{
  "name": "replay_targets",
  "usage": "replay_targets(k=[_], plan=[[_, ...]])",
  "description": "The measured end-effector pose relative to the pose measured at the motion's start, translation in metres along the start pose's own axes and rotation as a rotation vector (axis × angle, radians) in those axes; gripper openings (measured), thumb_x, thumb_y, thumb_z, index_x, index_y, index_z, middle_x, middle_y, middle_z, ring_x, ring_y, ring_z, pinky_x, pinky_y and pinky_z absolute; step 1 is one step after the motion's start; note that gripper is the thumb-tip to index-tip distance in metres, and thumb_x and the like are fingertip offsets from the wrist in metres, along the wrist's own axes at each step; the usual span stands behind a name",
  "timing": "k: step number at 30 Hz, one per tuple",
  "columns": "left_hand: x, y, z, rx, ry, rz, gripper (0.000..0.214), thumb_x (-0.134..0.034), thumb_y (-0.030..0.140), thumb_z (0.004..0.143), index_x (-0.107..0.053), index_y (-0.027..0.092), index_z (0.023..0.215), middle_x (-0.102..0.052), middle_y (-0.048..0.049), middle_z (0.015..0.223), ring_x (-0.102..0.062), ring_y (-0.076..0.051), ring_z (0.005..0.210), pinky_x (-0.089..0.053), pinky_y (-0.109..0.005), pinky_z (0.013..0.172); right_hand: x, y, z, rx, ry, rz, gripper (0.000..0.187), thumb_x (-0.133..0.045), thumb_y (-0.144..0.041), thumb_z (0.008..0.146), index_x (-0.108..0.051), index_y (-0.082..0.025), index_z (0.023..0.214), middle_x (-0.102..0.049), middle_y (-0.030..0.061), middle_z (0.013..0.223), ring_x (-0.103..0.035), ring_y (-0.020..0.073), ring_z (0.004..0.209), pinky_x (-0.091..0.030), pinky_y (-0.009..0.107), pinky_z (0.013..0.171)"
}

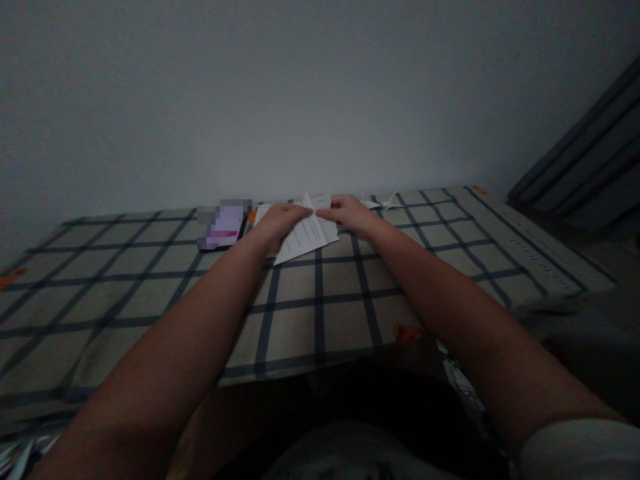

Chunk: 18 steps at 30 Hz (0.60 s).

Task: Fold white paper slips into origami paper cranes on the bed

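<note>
A sheet of white printed paper (313, 235) with a folded-up flap lies near the back of the cloth-covered table. My left hand (280, 222) grips its left part, thumb and fingers closing toward the middle. From the other side, my right hand (346, 212) pinches the paper by its upper right part. The two thumbs nearly meet at the fold. Some fingertips are hidden behind the paper. Just beyond my right hand lie white folded paper pieces (387, 203).
A phone or tablet with a lit screen (226, 223), partly blurred out, lies left of my left hand. The checked tablecloth (295, 320) covers the table. A pale wall (310, 100) rises right behind it, and a dark curtain (590, 140) hangs at the right.
</note>
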<state>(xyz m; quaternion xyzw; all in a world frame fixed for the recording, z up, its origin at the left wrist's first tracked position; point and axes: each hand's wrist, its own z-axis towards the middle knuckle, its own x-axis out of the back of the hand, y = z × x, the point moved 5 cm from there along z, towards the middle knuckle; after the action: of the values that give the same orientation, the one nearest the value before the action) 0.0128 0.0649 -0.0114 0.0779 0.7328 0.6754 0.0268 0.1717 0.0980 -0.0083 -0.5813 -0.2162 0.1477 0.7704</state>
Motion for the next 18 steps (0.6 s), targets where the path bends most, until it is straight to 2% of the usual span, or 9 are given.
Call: replay_targets(k=[7,10,15,18], plan=[[-0.0026,0.0037,-0.0045,-0.009,0.011,0.045,0.015,-0.068,0.029,0.075,-0.067,0.016,0.082,-0.073,-0.0078,0.077,-0.068,-0.018,0.060,-0.053,-0.026,0.054,-0.0020,-0.0004,-0.0023,-0.029,-0.030,0.078,0.017,-0.072,-0.027,0.077,-0.070,-0.015,0.090,-0.074,0.0072,0.090,-0.066,0.0165,0.079,-0.054,0.028,0.072],[-0.0033,0.0040,-0.0057,-0.018,-0.007,0.018,0.014,-0.068,0.028,0.075,-0.068,0.015,0.081,-0.072,-0.0070,0.075,-0.067,-0.017,0.059,-0.053,-0.025,0.055,-0.0010,-0.0020,-0.0023,0.002,-0.027,0.033,0.018,-0.072,-0.028,0.077,-0.071,-0.015,0.090,-0.073,0.0065,0.091,-0.066,0.0162,0.080,-0.053,0.027,0.072],[-0.0016,-0.0004,-0.0024,0.015,-0.015,-0.064,0.015,-0.071,0.029,0.073,-0.068,0.015,0.078,-0.072,-0.0080,0.074,-0.068,-0.018,0.059,-0.054,-0.026,0.053,0.0030,-0.0056,0.0003,0.066,0.075,-0.135,0.019,-0.072,-0.031,0.076,-0.070,-0.015,0.087,-0.073,0.0057,0.089,-0.064,0.0155,0.077,-0.051,0.026,0.068],[-0.0003,-0.0024,0.0007,0.022,-0.013,-0.068,0.016,-0.071,0.030,0.073,-0.069,0.015,0.079,-0.073,-0.0101,0.077,-0.069,-0.020,0.061,-0.055,-0.028,0.054,0.0032,-0.0059,0.0009,0.054,0.105,-0.145,0.019,-0.072,-0.031,0.076,-0.070,-0.015,0.087,-0.072,0.0058,0.088,-0.064,0.0156,0.076,-0.051,0.026,0.067]])
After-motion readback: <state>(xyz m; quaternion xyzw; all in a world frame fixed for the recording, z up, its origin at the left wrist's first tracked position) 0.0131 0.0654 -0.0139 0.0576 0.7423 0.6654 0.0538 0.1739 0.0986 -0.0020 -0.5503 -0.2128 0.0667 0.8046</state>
